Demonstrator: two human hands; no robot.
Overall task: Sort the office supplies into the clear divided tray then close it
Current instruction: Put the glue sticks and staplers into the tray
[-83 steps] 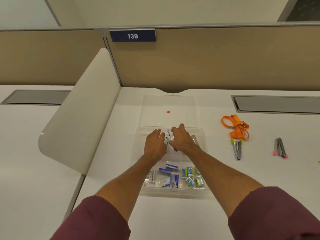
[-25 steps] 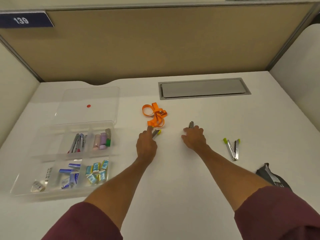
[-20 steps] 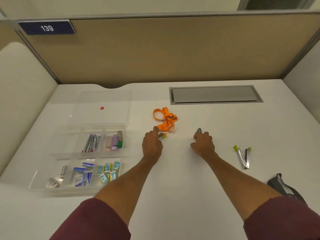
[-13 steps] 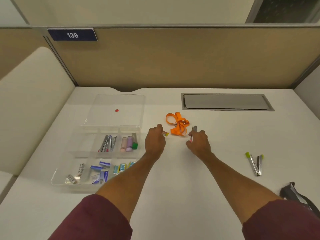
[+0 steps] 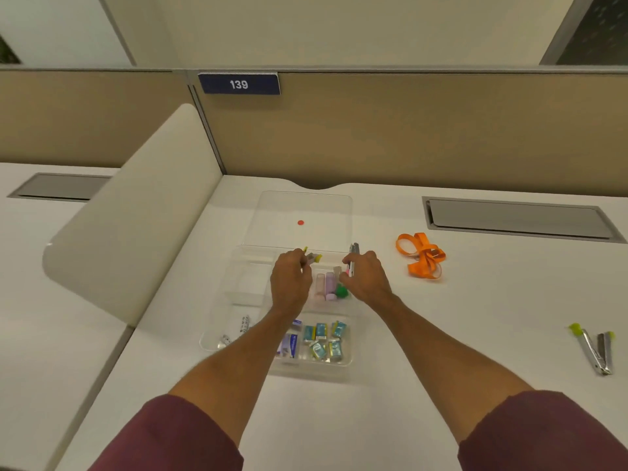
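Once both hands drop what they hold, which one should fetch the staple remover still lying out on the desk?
Right. The silver staple remover with yellow-green tips lies far out on the right hand's side. The left hand sits over the clear divided tray and would have to cross over.

Arms extended, left hand (image 5: 290,283) pinches a yellow-tipped staple remover (image 5: 314,257), right hand (image 5: 367,280) a pink-tipped staple remover (image 5: 353,254).
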